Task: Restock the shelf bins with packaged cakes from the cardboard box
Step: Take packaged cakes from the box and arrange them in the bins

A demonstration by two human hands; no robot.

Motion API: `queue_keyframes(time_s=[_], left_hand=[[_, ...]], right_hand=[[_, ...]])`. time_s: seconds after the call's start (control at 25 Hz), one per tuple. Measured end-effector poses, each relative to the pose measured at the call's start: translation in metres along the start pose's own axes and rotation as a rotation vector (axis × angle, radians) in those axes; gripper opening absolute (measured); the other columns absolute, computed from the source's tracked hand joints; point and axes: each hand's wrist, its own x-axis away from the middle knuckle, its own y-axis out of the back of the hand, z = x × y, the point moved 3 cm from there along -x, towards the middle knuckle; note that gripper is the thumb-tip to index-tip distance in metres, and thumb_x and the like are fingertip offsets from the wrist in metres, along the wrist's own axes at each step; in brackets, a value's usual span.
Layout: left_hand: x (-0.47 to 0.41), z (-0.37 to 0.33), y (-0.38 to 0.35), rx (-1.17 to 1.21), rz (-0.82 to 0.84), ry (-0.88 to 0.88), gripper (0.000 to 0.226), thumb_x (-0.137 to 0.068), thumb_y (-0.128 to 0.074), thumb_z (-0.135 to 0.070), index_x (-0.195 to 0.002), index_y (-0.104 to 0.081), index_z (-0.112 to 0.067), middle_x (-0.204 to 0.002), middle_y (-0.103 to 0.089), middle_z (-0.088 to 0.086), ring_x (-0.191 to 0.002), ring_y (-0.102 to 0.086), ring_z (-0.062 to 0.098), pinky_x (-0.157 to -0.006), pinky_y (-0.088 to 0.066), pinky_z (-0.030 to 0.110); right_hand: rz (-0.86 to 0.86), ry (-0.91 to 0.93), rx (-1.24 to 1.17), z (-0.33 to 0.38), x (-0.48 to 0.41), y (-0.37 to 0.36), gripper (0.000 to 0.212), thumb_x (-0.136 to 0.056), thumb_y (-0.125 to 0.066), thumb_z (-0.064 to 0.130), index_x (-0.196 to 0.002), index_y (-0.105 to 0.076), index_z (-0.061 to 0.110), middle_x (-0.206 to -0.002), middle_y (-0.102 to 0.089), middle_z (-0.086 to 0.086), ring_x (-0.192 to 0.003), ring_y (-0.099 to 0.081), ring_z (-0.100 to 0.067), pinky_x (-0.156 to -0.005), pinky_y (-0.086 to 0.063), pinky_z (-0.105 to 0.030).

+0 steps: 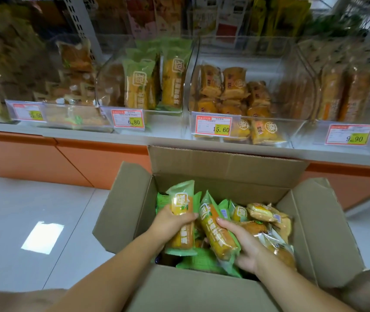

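An open cardboard box [319, 233] stands on the floor below the shelf, filled with green-and-orange packaged cakes and some clear-wrapped brown ones. My left hand [170, 224] grips one long green cake pack [180, 206] held upright over the box. My right hand [240, 244] holds a second green cake pack [215, 230], tilted to the left. Above, a clear shelf bin [186, 70] marked 6.80 holds several of the same green packs standing upright.
A neighbouring clear bin [301, 129] tagged 15.60 holds small orange cake packs. More bins with snacks stand left and right, tagged 9.90 [349, 135] at the right. The shelf's white edge [89, 134] and orange base run behind the box. Grey tiled floor [22, 210] lies to the left.
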Motion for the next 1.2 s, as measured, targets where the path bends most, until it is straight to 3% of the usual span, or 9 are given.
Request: queue_keyframes(time_s=[0.16,0.32,0.52,0.6,0.68,0.8,0.96,1.08,1.2], left_hand=[[0.016,-0.006,-0.013,0.214,0.239,0.068,0.055,-0.068,-0.085,-0.034,-0.116,-0.066,-0.014,-0.110,-0.074,0.011,-0.104,-0.070,0.029,-0.098,-0.051,0.052],[0.025,-0.024,-0.014,0.147,0.339,0.044,0.062,-0.070,-0.085,-0.030,-0.125,-0.060,-0.017,-0.114,-0.073,0.008,-0.106,-0.070,0.026,-0.097,-0.053,0.047],[0.039,-0.080,0.009,0.045,0.358,-0.153,0.082,-0.063,-0.089,-0.022,-0.133,-0.048,-0.014,-0.117,-0.071,0.008,-0.108,-0.068,0.024,-0.098,-0.052,0.046],[0.051,-0.125,0.032,0.029,0.368,-0.268,0.063,-0.073,-0.083,-0.011,-0.127,-0.052,-0.015,-0.114,-0.072,0.006,-0.108,-0.068,0.023,-0.097,-0.053,0.042],[0.063,-0.170,0.065,-0.009,0.306,-0.376,0.059,-0.073,-0.084,-0.021,-0.125,-0.055,-0.021,-0.112,-0.073,0.001,-0.105,-0.070,0.019,-0.095,-0.054,0.039],[0.062,-0.220,0.120,-0.101,0.005,-0.537,0.066,-0.059,-0.082,-0.055,-0.115,-0.058,-0.031,-0.100,-0.075,-0.007,-0.093,-0.072,0.011,-0.091,-0.056,0.039],[0.037,-0.257,0.177,-0.052,-0.305,-0.642,0.075,-0.053,-0.071,-0.078,-0.113,-0.062,-0.033,-0.103,-0.073,-0.013,-0.096,-0.070,0.009,-0.091,-0.054,0.039],[0.015,-0.270,0.198,0.049,-0.340,-0.660,0.073,-0.054,-0.072,-0.074,-0.112,-0.063,-0.031,-0.101,-0.075,-0.007,-0.091,-0.072,0.013,-0.087,-0.057,0.044],[-0.003,-0.272,0.206,0.061,-0.319,-0.641,0.069,-0.060,-0.076,-0.068,-0.115,-0.061,-0.029,-0.101,-0.074,-0.005,-0.088,-0.073,0.013,-0.083,-0.059,0.044]], right_hand=[[-0.034,0.019,0.050,0.006,0.006,-0.005,0.055,-0.071,-0.067,0.026,-0.119,-0.062,-0.001,-0.096,-0.069,-0.022,-0.078,-0.066,-0.032,-0.070,-0.055,-0.041],[-0.016,0.125,0.206,0.022,0.019,-0.022,0.051,-0.078,-0.070,0.039,-0.121,-0.065,0.011,-0.112,-0.070,-0.018,-0.102,-0.067,-0.036,-0.092,-0.050,-0.058],[-0.114,0.365,0.505,0.076,0.054,-0.073,0.090,-0.034,-0.088,0.063,-0.111,-0.065,0.023,-0.100,-0.075,-0.004,-0.092,-0.073,-0.023,-0.090,-0.054,-0.046],[-0.136,0.494,0.610,0.108,0.076,-0.101,0.077,-0.041,-0.085,0.057,-0.109,-0.065,0.028,-0.100,-0.075,0.005,-0.091,-0.072,-0.013,-0.092,-0.053,-0.040],[-0.137,0.629,0.707,0.142,0.099,-0.132,0.064,-0.049,-0.079,0.049,-0.109,-0.063,0.032,-0.101,-0.074,0.014,-0.090,-0.070,-0.003,-0.085,-0.053,-0.032],[-0.108,0.835,0.705,0.193,0.124,-0.180,0.065,-0.050,-0.079,0.041,-0.111,-0.057,0.034,-0.097,-0.073,0.013,-0.084,-0.070,-0.003,-0.064,-0.051,-0.023],[-0.277,1.094,0.671,0.259,0.113,-0.231,0.072,-0.062,-0.087,0.034,-0.119,-0.042,0.036,-0.108,-0.065,0.007,-0.098,-0.067,-0.017,-0.083,-0.056,-0.042],[-0.439,1.064,0.793,0.289,0.064,-0.263,0.077,-0.066,-0.087,0.034,-0.127,-0.043,0.020,-0.116,-0.062,0.001,-0.104,-0.062,-0.020,-0.090,-0.051,-0.039],[-0.542,0.809,1.117,0.295,0.000,-0.284,0.058,-0.081,-0.074,0.028,-0.129,-0.050,0.009,-0.117,-0.063,-0.008,-0.095,-0.062,-0.022,-0.082,-0.053,-0.033]])
